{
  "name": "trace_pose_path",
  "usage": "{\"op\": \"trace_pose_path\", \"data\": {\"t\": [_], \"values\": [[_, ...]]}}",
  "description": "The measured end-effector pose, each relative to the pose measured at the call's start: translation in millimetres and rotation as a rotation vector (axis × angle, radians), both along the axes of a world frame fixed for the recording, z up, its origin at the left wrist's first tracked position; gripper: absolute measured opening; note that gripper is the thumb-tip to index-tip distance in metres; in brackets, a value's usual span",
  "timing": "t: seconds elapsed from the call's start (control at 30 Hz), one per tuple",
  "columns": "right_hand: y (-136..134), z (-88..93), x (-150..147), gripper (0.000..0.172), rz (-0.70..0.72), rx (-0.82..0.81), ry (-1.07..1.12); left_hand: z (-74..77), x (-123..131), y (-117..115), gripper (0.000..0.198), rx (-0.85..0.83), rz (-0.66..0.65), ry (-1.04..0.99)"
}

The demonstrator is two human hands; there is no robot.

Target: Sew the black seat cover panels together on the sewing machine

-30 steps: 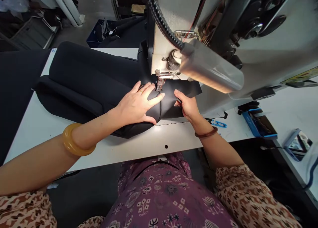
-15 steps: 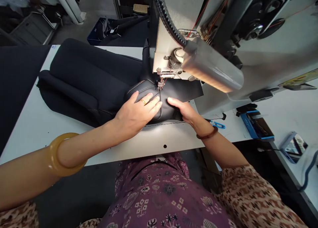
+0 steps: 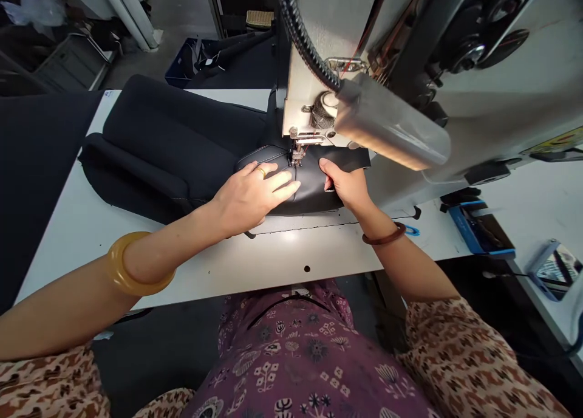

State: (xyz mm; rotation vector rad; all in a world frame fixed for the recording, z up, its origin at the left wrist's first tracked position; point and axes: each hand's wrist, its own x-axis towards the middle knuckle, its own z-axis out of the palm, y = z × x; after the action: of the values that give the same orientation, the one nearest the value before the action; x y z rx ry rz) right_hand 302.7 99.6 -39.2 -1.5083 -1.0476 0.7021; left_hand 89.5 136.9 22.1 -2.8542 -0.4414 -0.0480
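The cover (image 3: 182,138) is black cloth, matt and smooth, with a softly padded look; near the needle it turns to a leather-like panel (image 3: 314,184) with a faint sheen and a pale stitched seam. The table (image 3: 282,254) is white, smooth and slightly glossy under the lamp. The machine (image 3: 478,102) is painted metal, off-white and satin, with a bright bare-metal foot (image 3: 297,155) and a ribbed black plastic hose (image 3: 300,35). The bangle (image 3: 130,272) is amber, glossy and translucent; the bracelet (image 3: 386,239) looks like dark polished wood. The ring (image 3: 261,171) is shiny gold metal. The sleeves (image 3: 460,357) are printed cloth, matt.
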Motion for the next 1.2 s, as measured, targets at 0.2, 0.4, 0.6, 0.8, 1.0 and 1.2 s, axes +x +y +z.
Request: {"op": "trace_pose_path", "data": {"t": [0.2, 0.4, 0.6, 0.8, 1.0, 1.2], "values": [[4.4, -3.8, 1.7, 0.038, -0.004, 0.007, -0.012, -5.1, -3.2, 2.5, 0.063, -0.003, -0.021, -0.015], [31.2, -8.4, 13.3, 0.049, -0.016, 0.001, -0.197, -3.5, 5.2, 17.2, 0.057, -0.068, 0.015, -0.097], [-3.0, 4.4, 22.1, 0.033, -0.075, 0.045, -0.384, -29.9, -42.3, 11.4, 0.037, -0.359, 0.208, -0.514], [-91.1, -37.4, -1.7, 0.014, -0.132, -0.004, 0.037, -88.6, -94.4, 10.9, 0.043, -0.593, 0.599, -0.252], [-95.8, -97.5, -65.0, 0.009, 0.014, -0.399, 0.867, -101.2, -63.5, -10.2, 0.029, -0.49, 0.695, -0.177], [-63.8, -107.5, -98.4, 0.021, -0.04, -0.425, 1.221, -57.4, -62.6, -75.9, 0.033, -0.338, 0.787, -0.245]]}}
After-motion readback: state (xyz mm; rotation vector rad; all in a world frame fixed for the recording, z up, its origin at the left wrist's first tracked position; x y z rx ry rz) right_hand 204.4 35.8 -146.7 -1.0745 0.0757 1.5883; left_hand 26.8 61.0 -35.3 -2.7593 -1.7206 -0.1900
